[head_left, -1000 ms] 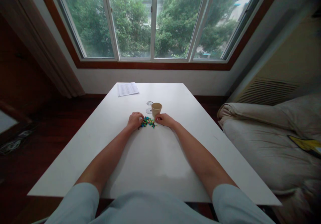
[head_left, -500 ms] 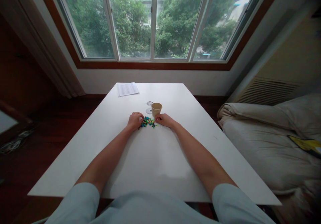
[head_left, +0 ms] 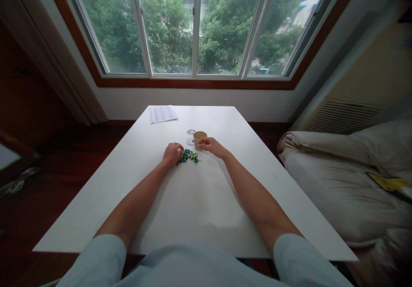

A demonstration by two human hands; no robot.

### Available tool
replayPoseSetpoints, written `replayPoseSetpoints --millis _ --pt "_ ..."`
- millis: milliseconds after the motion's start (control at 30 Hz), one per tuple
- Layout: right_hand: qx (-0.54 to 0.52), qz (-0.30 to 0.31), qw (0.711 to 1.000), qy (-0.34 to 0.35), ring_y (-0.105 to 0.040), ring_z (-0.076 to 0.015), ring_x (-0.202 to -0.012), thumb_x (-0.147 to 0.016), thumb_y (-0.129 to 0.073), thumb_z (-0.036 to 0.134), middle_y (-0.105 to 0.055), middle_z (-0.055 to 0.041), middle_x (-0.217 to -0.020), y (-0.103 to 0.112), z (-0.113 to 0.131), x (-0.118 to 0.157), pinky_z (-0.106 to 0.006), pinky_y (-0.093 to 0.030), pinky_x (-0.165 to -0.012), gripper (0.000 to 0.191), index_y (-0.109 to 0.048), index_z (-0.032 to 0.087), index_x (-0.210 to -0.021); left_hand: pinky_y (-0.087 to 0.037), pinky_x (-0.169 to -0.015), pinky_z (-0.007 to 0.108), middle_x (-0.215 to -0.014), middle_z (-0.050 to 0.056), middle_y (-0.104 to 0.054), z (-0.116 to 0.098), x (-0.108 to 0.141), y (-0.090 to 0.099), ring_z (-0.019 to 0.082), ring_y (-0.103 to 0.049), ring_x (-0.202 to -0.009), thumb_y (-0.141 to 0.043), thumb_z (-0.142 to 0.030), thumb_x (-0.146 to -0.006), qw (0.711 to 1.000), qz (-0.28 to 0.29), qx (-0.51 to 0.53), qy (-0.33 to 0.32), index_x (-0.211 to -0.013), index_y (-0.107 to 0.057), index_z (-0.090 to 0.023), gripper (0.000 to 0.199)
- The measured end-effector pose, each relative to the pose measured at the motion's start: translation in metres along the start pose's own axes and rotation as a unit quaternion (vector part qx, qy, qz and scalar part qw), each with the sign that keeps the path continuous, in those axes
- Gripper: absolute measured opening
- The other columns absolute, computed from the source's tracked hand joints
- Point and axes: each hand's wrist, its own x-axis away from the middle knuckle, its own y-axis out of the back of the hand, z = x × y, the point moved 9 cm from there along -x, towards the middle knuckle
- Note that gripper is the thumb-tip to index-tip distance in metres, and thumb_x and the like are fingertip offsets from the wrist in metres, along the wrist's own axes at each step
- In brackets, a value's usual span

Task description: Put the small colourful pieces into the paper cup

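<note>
**Coloured pieces [head_left: 189, 156] heaped beside cup [head_left: 195, 141]; print on papers [head_left: 163, 113] unreadable**

Landmark for all places: the cup, tan, upright on the white table [head_left: 193, 201], open at the top.

Pieces: a loose heap of small items in green, blue, yellow, red and dark tones. It lies on the table on the near side of the cup and to its left, with a few strays at the edge. Exact form is too small to confirm.

Left hand [head_left: 173, 154]: left of the cup and nearer the wearer, at the left edge of the heap. Fingers are curled, tips towards the pieces. Whether they grip a piece cannot be told.

Right hand [head_left: 210, 146]: at the near right side of the cup, covering part of its wall in this view. Fingers are bent and drawn together. Whether they hold anything, or touch the cup, cannot be told.

Discs: two thin round items just left of the cup. The far disc [head_left: 191, 131] bears dark marks, unreadable; the near disc [head_left: 189, 142] looks pale or clear.

Papers: well beyond the cup and to its left, by the table's far edge. Rows of print are visible but too small to read.

Sofa [head_left: 328, 192]: well right of the cup, cream-coloured, with a yellow, dark-edged item [head_left: 389, 185] on it.
</note>
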Motion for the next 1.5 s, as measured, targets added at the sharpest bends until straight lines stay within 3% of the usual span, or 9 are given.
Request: replayPoseSetpoints --millis 100,333,500,833,1033,1167,1300,1500 --pt "-0.008 -0.048 0.998 0.032 -0.045 -0.0111 -0.063 -0.072 -0.077 0.053 -0.057 0.0021 -0.07 0.006 0.013 -0.007 -0.025 -0.034 -0.059 0.04 -0.068 0.017 -0.088 -0.045 -0.102 0.04 -0.105 0.007 -0.072 -0.001 0.0 0.005 0.024 -0.061 -0.105 -0.06 -0.021 -0.085 1.0 -0.021 0.011 0.001 -0.093 -0.073 -0.022 0.015" --pt "0.101 -0.274 0.956 0.025 -0.044 -0.0129 -0.06 -0.076 -0.069 0.053 -0.053 0.0033 -0.061 0.049 0.013 -0.007 -0.026 -0.034 -0.058 0.035 -0.071 0.019 -0.086 -0.049 -0.085 0.032 -0.092 0.003 -0.074 -0.001 -0.001 0.009 0.019 -0.066 -0.088 -0.059 -0.023 -0.086 0.994 -0.032 0.092 0.056 -0.095 -0.071 -0.022 0.014" --pt "0.146 -0.308 0.94 0.004 -0.042 -0.0134 -0.059 -0.077 -0.066 0.05 -0.05 0.0021 -0.059 0.06 0.003 -0.004 -0.026 -0.031 -0.055 0.035 -0.073 0.018 -0.086 -0.049 -0.077 0.03 -0.088 0.003 -0.074 -0.001 -0.002 0.009 0.018 -0.064 -0.08 -0.063 -0.027 -0.085 0.982 -0.062 0.154 0.085 -0.091 -0.071 -0.02 0.012" --pt "0.158 -0.288 0.944 0.01 -0.04 -0.0136 -0.057 -0.081 -0.061 0.045 -0.051 0.0019 -0.059 0.07 -0.007 -0.007 -0.027 -0.03 -0.056 0.035 -0.076 0.017 -0.095 -0.049 -0.067 0.027 -0.075 0.001 -0.068 -0.006 -0.004 -0.008 0.015 -0.061 -0.069 -0.069 -0.034 -0.078 0.932 -0.068 0.333 0.124 -0.089 -0.068 -0.019 0.019" --pt "0.18 -0.179 0.965 0.064 -0.045 -0.0132 -0.062 -0.085 -0.06 0.046 -0.056 0.0011 -0.068 0.029 0.005 -0.007 -0.025 -0.035 -0.06 0.034 -0.073 0.018 -0.097 -0.049 -0.069 0.026 -0.077 0.001 -0.067 -0.009 -0.004 -0.013 0.013 -0.061 -0.07 -0.074 -0.035 -0.074 0.885 -0.082 0.437 0.14 -0.091 -0.067 -0.017 0.025" --pt "0.258 -0.118 0.955 0.09 -0.045 -0.0132 -0.061 -0.089 -0.058 0.04 -0.055 0.0013 -0.066 -0.005 0.013 0.0 -0.026 -0.035 -0.062 0.032 -0.073 0.019 -0.108 -0.048 -0.067 0.025 -0.076 0.0 -0.066 -0.012 -0.003 -0.015 0.012 -0.06 -0.069 -0.076 -0.037 -0.074 0.864 -0.08 0.472 0.154 -0.093 -0.065 -0.017 0.03" --pt "0.312 -0.116 0.936 0.112 -0.048 -0.0135 -0.064 -0.093 -0.059 0.037 -0.058 0.0009 -0.069 -0.021 0.025 0.007 -0.025 -0.035 -0.065 0.028 -0.072 0.021 -0.11 -0.048 -0.068 0.025 -0.08 0.001 -0.068 -0.018 -0.003 -0.016 0.012 -0.061 -0.072 -0.078 -0.039 -0.073 0.857 -0.069 0.491 0.141 -0.094 -0.065 -0.017 0.034" --pt "0.364 -0.118 0.918 0.107 -0.051 -0.0139 -0.067 -0.093 -0.061 0.033 -0.061 0.0002 -0.073 -0.023 0.029 0.009 -0.025 -0.033 -0.067 0.023 -0.072 0.023 -0.111 -0.048 -0.071 0.026 -0.085 0.002 -0.069 -0.022 -0.003 -0.018 0.013 -0.062 -0.075 -0.078 -0.044 -0.074 0.856 -0.062 0.495 0.133 -0.097 -0.063 -0.018 0.038"
